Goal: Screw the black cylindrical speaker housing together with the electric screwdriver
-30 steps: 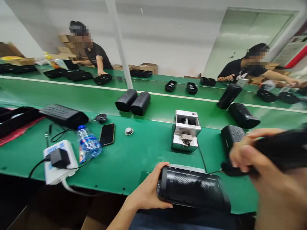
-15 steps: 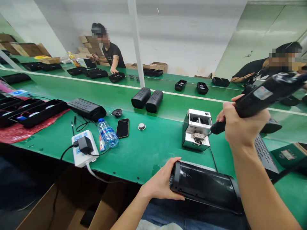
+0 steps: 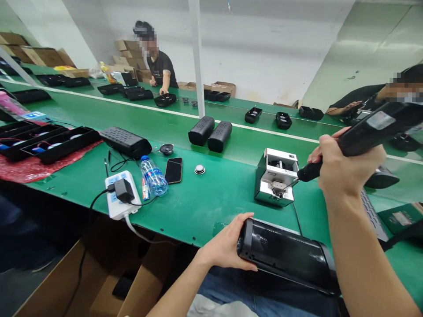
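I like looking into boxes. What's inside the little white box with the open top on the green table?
Inside the white box a dark round part shows near the top, and a metal piece sits at its front, where the screwdriver tip points. Deeper inside is hidden.

Hands on black speaker shell (image 3: 287, 257) and electric screwdriver (image 3: 360, 134) at screw feeder (image 3: 277, 182)

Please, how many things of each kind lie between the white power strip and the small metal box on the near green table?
Water bottle: 1
Phone: 1
Round metal disc: 1
Total: 3
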{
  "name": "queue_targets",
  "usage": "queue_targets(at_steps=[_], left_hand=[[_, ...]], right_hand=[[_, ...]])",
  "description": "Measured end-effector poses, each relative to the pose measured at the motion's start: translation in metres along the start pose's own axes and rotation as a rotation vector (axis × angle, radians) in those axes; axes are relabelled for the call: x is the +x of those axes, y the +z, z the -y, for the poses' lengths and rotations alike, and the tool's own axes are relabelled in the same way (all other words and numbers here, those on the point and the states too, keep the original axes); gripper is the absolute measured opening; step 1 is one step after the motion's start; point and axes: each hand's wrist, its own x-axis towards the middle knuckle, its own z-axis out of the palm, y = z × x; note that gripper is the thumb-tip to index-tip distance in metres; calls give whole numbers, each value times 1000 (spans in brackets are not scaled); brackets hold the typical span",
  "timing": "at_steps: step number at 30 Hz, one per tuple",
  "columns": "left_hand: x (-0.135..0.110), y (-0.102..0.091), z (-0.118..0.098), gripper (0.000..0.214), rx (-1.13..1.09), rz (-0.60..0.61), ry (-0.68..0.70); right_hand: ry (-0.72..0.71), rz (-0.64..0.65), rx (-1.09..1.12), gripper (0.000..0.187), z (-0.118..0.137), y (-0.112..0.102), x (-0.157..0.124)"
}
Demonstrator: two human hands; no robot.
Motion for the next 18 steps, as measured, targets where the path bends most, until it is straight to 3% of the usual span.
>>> queue_targets(at_steps=[18], left_hand=[[1, 2, 7, 149, 33, -12, 93]], right_hand=[[92, 44, 52, 17, -7, 0, -3]])
